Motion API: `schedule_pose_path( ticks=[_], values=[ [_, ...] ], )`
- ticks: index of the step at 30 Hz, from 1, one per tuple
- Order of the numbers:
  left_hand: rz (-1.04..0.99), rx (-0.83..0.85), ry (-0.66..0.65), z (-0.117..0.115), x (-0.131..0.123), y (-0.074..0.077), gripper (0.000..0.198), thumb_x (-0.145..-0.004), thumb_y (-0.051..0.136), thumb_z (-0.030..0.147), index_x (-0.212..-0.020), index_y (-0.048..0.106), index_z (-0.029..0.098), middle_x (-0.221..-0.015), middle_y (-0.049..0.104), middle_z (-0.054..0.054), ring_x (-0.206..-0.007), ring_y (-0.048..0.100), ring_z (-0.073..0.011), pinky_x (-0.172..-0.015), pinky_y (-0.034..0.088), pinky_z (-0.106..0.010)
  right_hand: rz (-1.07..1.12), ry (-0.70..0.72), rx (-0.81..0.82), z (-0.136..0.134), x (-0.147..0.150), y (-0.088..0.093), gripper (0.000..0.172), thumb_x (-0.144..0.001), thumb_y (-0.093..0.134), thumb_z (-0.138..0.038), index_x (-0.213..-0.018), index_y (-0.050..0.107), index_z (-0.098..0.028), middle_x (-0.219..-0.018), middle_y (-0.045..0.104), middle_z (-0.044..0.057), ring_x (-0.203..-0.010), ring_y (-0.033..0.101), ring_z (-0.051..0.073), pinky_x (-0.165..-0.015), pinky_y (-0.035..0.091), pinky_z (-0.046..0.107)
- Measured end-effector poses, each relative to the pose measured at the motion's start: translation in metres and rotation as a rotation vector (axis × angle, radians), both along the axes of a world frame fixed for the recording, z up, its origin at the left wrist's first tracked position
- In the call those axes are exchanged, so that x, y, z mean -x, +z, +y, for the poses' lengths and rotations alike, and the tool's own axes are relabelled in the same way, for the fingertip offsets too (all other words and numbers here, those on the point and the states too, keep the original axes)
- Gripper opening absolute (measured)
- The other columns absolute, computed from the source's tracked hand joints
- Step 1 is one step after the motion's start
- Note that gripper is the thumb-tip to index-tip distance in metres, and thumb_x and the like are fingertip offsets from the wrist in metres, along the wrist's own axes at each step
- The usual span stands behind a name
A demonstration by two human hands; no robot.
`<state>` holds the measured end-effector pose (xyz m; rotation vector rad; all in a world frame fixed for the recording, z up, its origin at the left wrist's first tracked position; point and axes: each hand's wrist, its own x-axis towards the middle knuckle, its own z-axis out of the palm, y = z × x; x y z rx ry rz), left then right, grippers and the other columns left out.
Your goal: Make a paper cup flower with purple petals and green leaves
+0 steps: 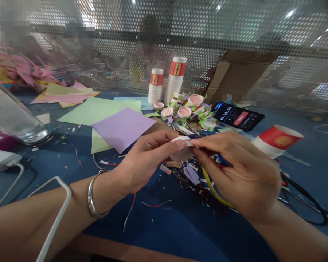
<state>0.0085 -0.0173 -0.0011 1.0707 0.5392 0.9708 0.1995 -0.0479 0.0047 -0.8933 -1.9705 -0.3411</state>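
My left hand (142,160) grips a small white paper cup base (181,153), thumb on top and fingers behind. It looks like the cut-down bottom of a cup, with a thin red line along its rim. At the right edge of this piece, my right hand (240,171) pinches with thumb and forefinger; whatever lies between those fingertips is too small to make out. Both hands are above the blue table (164,225). Below them lie paper scraps and a purple paper bit (191,174). Just behind is a heap of small round paper pieces (184,112) with green tabs.
Purple paper (123,127) and green paper (87,111) lie left of centre. Two cup stacks (175,82) stand at the back; another red-and-white cup (280,140) leans at right near a phone (238,115). A glass (19,116) and white cable (53,222) are at left.
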Motion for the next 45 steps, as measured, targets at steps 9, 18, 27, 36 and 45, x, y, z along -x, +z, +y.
schedule_pose_path(
  ticks=[9,18,27,36,45],
  values=[
    [0.253,-0.342,0.042,-0.0047,0.0043,0.0026,0.021,-0.092,0.075,0.035,-0.099,0.067,0.017,-0.088,0.065,0.0,-0.079,0.06,-0.0094,-0.069,0.051,-0.02,0.028,-0.036,-0.002,-0.0025,-0.0012,0.0022,0.016,-0.09,0.074,-0.005,-0.1,0.075,-0.018,-0.09,0.079,0.005,-0.084,0.072,0.015,-0.08,0.056,0.028],
    [0.336,-0.413,0.112,-0.0023,0.0041,0.0003,0.012,-0.088,0.073,0.019,-0.088,0.061,0.017,-0.084,0.064,0.001,-0.077,0.061,-0.01,-0.07,0.052,-0.024,0.069,0.031,0.054,-0.0023,0.002,0.0001,0.014,-0.09,0.075,-0.006,-0.095,0.073,-0.018,-0.089,0.078,0.004,-0.085,0.072,0.014,-0.081,0.056,0.027],
    [0.316,-0.352,0.172,-0.0025,0.0018,-0.002,0.026,-0.078,0.083,0.024,-0.08,0.058,0.018,-0.076,0.064,0.002,-0.066,0.059,-0.0088,-0.062,0.052,-0.022,0.07,0.057,0.072,-0.0036,0.0055,0.0014,0.018,-0.089,0.074,-0.005,-0.099,0.074,-0.02,-0.093,0.078,0.005,-0.087,0.074,0.017,-0.082,0.059,0.031],
    [0.225,-0.321,0.206,-0.0043,0.0014,-0.0023,0.029,-0.078,0.085,0.026,-0.082,0.058,0.017,-0.083,0.067,-0.001,-0.073,0.063,-0.0107,-0.065,0.055,-0.022,0.127,0.048,0.095,-0.0026,0.0034,0.0001,0.021,-0.091,0.073,-0.008,-0.102,0.074,-0.026,-0.093,0.079,0.001,-0.087,0.074,0.019,-0.081,0.059,0.034],
    [0.267,-0.389,0.244,-0.0042,0.001,-0.0055,0.024,-0.082,0.081,0.023,-0.083,0.058,0.018,-0.082,0.067,-0.001,-0.075,0.061,-0.0113,-0.068,0.052,-0.024,0.171,0.052,0.116,-0.0034,0.0052,-0.0019,0.02,-0.09,0.074,-0.007,-0.101,0.075,-0.024,-0.093,0.078,0.001,-0.085,0.072,0.018,-0.079,0.058,0.033]
  ],
)
